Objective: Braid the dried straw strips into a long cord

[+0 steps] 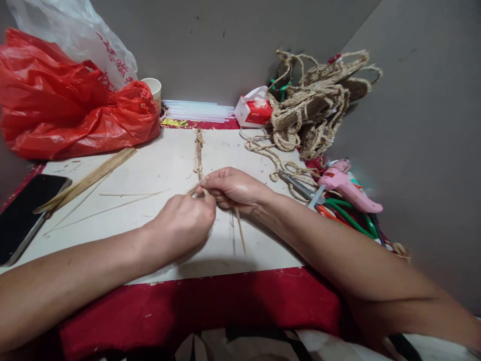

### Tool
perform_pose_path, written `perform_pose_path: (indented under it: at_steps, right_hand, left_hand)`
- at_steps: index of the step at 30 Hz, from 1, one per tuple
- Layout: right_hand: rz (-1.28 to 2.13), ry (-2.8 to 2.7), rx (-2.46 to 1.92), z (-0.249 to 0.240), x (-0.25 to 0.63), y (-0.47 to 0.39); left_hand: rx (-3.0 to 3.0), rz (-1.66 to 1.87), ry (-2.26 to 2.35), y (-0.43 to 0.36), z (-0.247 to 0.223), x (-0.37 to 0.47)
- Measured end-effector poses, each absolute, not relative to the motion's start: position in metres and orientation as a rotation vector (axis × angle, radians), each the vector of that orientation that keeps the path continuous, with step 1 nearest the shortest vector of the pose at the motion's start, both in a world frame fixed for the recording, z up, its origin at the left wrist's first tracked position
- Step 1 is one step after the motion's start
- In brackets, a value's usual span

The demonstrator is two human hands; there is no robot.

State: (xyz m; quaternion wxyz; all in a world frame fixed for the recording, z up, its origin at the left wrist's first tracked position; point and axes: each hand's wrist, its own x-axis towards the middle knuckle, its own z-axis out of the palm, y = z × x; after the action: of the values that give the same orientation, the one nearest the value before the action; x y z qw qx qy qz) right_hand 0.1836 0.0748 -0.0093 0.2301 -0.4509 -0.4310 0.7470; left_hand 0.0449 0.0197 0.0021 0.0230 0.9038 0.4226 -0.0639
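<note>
- Cord (199, 150) lies on the board (161, 173)
- Left hand (187, 218), curled nearly closed, grips a strand (192, 190)
- Right hand (235, 188), fingers folded, pinches the cord's near end

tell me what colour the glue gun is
The glue gun has a pink body, seen best in the head view.

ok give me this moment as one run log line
left hand: curled, hold unclear; right hand: pinching near end of braid; braid: far part on white board; phone: at left; glue gun: at right
</note>
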Motion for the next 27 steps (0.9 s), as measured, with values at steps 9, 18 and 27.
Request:
perform_pose_path:
  at_steps: [9, 18, 27]
  right_hand:
    - [2.195, -1.149, -1.162, -0.002, 0.194, 0.084]
    - [2.223, -1.171, -1.113, -0.003, 0.196, 0.087]
    - [2.22, -1.164, -1.135, -0.002, 0.195, 0.086]
  left_hand:
    - [2.238, 0.259, 1.27, 0.051, 0.03, 0.025]
    - [1.94, 0.231, 1.43, 0.083, 0.066, -0.031]
    - [2.343, -0.101, 1.598, 0.067, 0.02, -0.054]
